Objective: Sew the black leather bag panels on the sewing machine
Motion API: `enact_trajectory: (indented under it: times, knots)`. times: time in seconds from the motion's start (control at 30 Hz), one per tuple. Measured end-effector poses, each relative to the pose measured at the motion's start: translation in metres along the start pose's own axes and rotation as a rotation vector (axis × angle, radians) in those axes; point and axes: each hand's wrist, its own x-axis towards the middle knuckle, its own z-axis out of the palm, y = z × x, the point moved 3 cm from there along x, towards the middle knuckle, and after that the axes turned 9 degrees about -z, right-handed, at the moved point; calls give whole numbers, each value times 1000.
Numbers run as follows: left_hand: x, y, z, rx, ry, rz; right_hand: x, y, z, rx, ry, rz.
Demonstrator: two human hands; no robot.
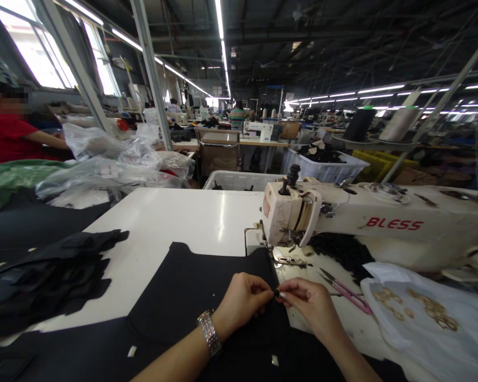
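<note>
Over the right edge of a black fabric panel [191, 286], my two hands meet with fingers pinched. My left hand [242, 300], below a metal-link watch [209, 333], is closed beside a small dark and shiny metal piece [279, 295]; what lies between its fingertips is hidden. My right hand [308, 303] pinches that metal piece between thumb and forefinger. Just beyond the hands is the sewing machine [382, 215], its needle area above the panel's upper right corner. Pink-handled thread snips [352, 297] lie right of my right hand.
A white plastic bag [414, 339] with several gold metal fittings [438, 313] lies at the right. Stacked black fabric pieces [59, 276] cover the left of the white table [151, 212]. Behind stands a white crate [239, 180]. A person in red [11, 132] is at far left.
</note>
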Motion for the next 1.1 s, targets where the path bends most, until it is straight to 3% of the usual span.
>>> enact_trajectory:
  times: [0.2,0.57,0.73,0.97,1.1]
  knots:
    - [-2,3,-3,24,-45,22,-1,1,2,-27,0,-27]
    - [-4,7,-1,117,22,70,-1,5,9,-36,-27,-11]
    - [-3,4,-2,72,-16,37,1,-1,10,-16,-94,32]
    - [2,-2,-1,-127,-94,23,0,-15,5,-112,-28,-167]
    - [2,-1,2,-219,-101,-8,-1,-18,10,-78,-81,-161]
